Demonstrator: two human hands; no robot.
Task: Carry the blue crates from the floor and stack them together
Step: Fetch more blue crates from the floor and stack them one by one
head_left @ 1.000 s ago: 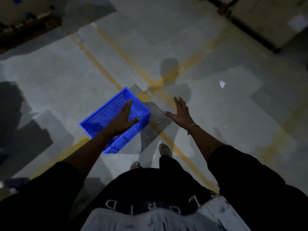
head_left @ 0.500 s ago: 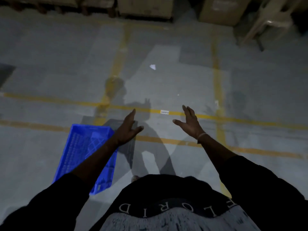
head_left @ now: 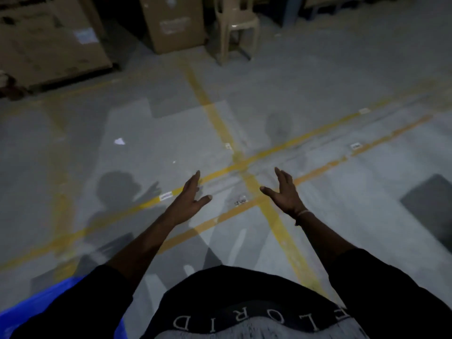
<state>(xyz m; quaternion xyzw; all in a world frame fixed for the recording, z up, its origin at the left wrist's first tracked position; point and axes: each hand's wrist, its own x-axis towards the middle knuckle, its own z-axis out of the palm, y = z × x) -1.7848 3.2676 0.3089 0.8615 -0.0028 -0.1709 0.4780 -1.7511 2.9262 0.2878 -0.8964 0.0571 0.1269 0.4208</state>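
Note:
One blue crate [head_left: 36, 304] shows only as a corner at the bottom left, on the floor, mostly hidden behind my left sleeve. My left hand [head_left: 189, 201] is stretched out in front of me above the grey floor, fingers apart, holding nothing. My right hand [head_left: 283, 192] is held out beside it, palm turned inward, also empty with spread fingers. Both hands are well away from the crate. No other crate is in sight.
Yellow floor lines [head_left: 247, 167] cross just beyond my hands. Large cardboard boxes [head_left: 49, 42] stand at the back left, another box [head_left: 173, 23] and a beige plastic chair [head_left: 234, 28] at the back centre. A dark patch [head_left: 430, 206] lies on the right.
The view has swung right, so the blue crate slid from under my left hand to the bottom-left corner. Both hands stayed out in front, open and empty. Boxes and chair came closer.

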